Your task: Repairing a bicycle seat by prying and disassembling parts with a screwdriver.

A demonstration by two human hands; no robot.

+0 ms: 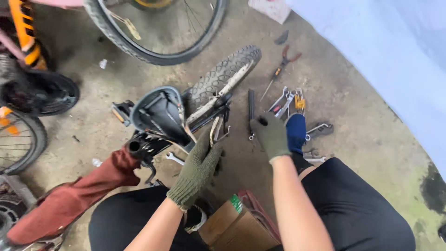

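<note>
Head view: upside-down small bicycle (186, 116) on concrete floor (116, 83), knobby tyre (223, 74) toward 12 o'clock. Left hand (197, 167), green-gloved, fingers curled on frame beside saddle (158, 111); grip hidden, cannot tell. Right hand (271, 135), gloved, loosely closed, contents unclear, hovering near scattered wrenches (285, 102) and screwdriver (272, 81) at 1 o'clock.

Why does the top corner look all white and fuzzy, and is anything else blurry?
In the head view, a pale sheet close to the camera washes out that corner, soft and featureless. The light is flat daylight with faint shadows. The left hand, right hand and small wheel look sharp, and the edges bend slightly.
</note>
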